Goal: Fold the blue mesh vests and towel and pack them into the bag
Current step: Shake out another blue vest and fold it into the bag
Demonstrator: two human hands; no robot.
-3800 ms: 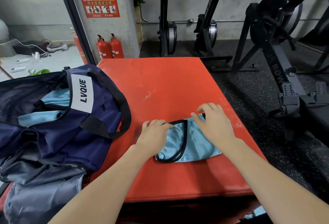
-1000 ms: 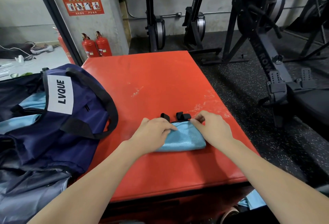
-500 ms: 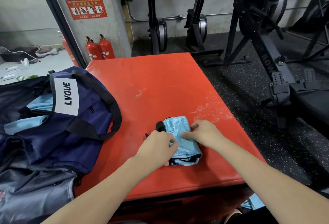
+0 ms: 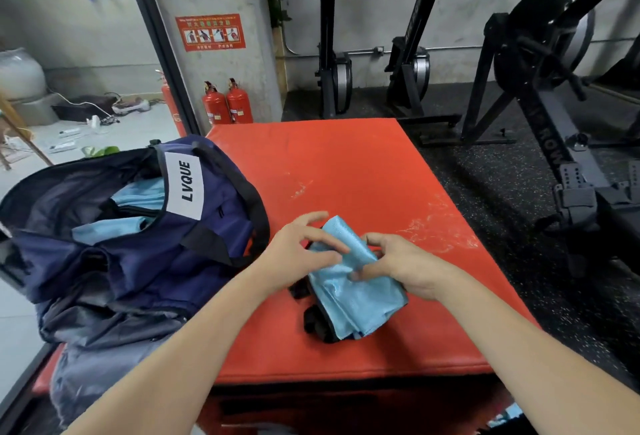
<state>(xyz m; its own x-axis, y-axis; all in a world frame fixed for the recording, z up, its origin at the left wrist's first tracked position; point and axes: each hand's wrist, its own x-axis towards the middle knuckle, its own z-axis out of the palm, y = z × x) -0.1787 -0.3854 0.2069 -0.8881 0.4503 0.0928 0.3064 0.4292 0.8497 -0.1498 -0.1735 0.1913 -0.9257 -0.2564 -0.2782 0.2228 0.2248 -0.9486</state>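
Note:
A folded light-blue mesh vest (image 4: 360, 306) with black trim is held just above the near part of the red mat (image 4: 346, 175). My left hand (image 4: 301, 254) pinches its upper left edge, index finger raised. My right hand (image 4: 405, 265) grips its right side, fingers curled over the fabric. Black trim bunches out at the vest's lower left. The navy bag (image 4: 138, 261) with a white "LVQUE" label lies open on the mat's left side, a short way left of my left hand. Light-blue fabric (image 4: 104, 230) shows inside it.
Grey-blue fabric (image 4: 104, 358) lies bunched under the bag's near end. Two red fire extinguishers (image 4: 227, 102) stand by a concrete pillar beyond the mat. Black rowing machines (image 4: 554, 88) stand on the dark rubber floor to the right and behind.
The vest went from flat to folded into a small bundle. In the last half second both hands have raised it off the mat and shifted their hold on it.

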